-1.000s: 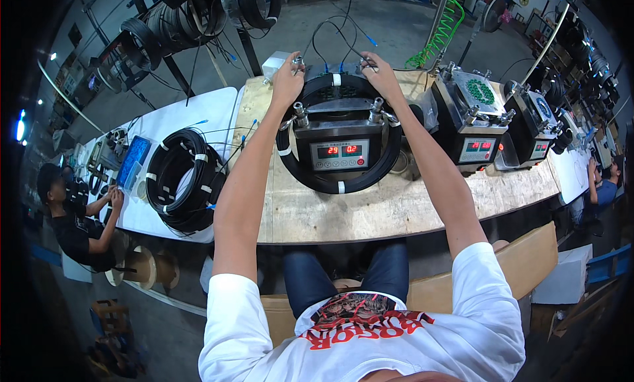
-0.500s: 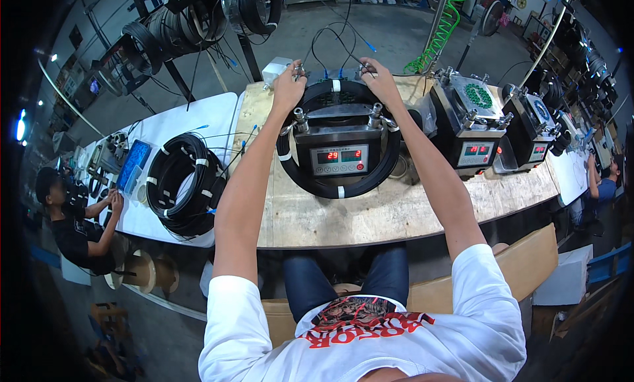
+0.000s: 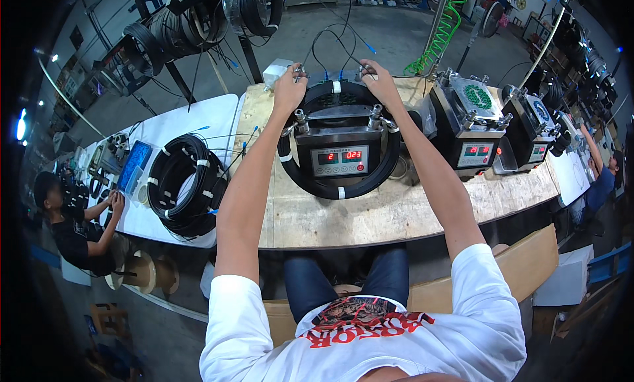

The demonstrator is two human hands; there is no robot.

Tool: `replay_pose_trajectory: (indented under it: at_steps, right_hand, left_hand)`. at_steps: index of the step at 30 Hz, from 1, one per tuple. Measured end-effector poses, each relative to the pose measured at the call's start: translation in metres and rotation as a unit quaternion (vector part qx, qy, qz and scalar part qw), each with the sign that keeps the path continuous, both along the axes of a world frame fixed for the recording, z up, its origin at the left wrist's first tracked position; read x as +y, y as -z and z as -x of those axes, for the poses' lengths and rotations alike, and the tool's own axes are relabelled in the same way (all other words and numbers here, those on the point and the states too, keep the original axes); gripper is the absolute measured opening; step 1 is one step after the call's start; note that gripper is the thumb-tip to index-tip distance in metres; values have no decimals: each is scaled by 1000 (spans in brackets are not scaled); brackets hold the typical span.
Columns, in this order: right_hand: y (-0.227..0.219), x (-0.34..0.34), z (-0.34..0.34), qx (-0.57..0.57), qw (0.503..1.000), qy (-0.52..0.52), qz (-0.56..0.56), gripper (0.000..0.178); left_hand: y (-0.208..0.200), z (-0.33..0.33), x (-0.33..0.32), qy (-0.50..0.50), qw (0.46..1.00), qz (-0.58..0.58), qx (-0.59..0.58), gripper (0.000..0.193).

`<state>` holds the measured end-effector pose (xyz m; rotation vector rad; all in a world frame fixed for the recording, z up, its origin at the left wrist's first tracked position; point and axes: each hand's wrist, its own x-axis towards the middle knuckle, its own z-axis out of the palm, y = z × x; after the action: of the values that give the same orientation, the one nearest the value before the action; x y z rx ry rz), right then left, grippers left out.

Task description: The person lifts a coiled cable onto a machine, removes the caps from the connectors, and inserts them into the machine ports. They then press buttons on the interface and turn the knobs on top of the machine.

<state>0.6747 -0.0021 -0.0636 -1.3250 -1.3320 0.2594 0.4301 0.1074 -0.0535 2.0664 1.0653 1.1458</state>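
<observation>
Both my arms reach forward over a steel bench machine (image 3: 340,162) with a lit red display. My left hand (image 3: 290,91) is closed around a metal clamp post (image 3: 300,69) at its far left corner. At the far right corner, the fingers of my right hand (image 3: 380,84) are closed on a matching post (image 3: 363,69), partly hidden by them. A black cable coil (image 3: 341,191) with white ties encircles the machine and leans on its front. Two metal clamps (image 3: 301,121) stand on the near corners. Thin black cables with blue ends (image 3: 341,74) rise behind the machine, between my hands.
Two similar machines (image 3: 475,151) with green or blue parts on top stand to the right. More tied black coils (image 3: 181,184) are on the white table at left, beside a blue tray (image 3: 134,166). Cable spools (image 3: 185,25) hang behind. A person (image 3: 76,213) works at left, another (image 3: 602,184) at right.
The machine's red display has changed its digits. My hands stay at the far corner posts, almost unmoved. The person at far right has raised an arm.
</observation>
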Motion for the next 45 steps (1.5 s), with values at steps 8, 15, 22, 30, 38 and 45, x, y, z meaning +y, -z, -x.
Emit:
replay_pose_trajectory:
  at_steps: [8, 15, 22, 30, 38, 45]
  right_hand:
    - [1, 1, 1, 18, 1000, -3, 0, 44]
    - [6, 5, -2, 9, 1000, 2, -4, 44]
    - [3, 2, -4, 10, 1000, 2, -1, 50]
    - [-5, -5, 5, 36, 999, -1, 20, 56]
    - [0, 0, 2, 24, 999, 17, 24, 54]
    - [-2, -1, 1, 4, 1000, 17, 12, 58]
  left_hand:
    - [-4, 3, -6, 7, 1000, -15, 9, 54]
    - [-4, 4, -6, -9, 1000, -8, 10, 56]
    - [0, 0, -1, -2, 1000, 0, 16, 56]
    - [-1, 5, -2, 17, 1000, -13, 11, 55]
    - [-7, 2, -7, 14, 1000, -11, 4, 57]
    - [-2, 0, -2, 14, 1000, -2, 0, 55]
